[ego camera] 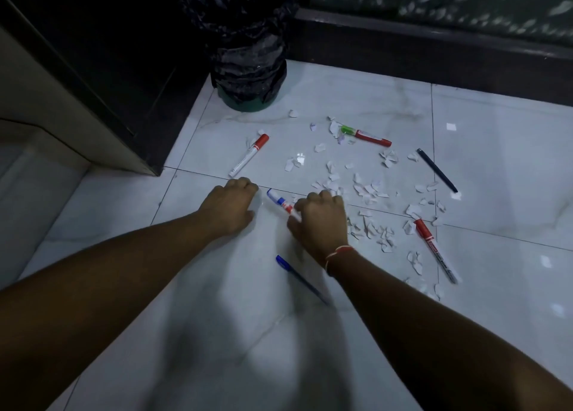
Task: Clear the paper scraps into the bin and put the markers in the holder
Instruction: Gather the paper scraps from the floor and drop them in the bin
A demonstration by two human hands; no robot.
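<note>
The bin [248,78] stands at the far edge of the floor [341,94], paper scraps [369,190] and markers strewn between it and the hands; no holder shows. The right hand [321,218] curls over the blue-capped marker [282,203], its fingers hidden, so grip is uncertain. The left hand [231,206] rests fisted, seemingly empty; a sweep could roll that marker away or scatter scraps.

You're working in dim, bluish light, and the glossy floor [341,94] shows only small bright glints toward its right edge and one among the paper scraps [366,190]. The far left corner and the bin [248,54] sink into near black, with little detail in the liner. Soft, wide shadows from your arms spread over the near floor. Your hands are slightly motion-blurred, as is the blue pen [300,279] beside your right wrist. Straight tile lines bow toward the frame edges from the wide lens.
</note>
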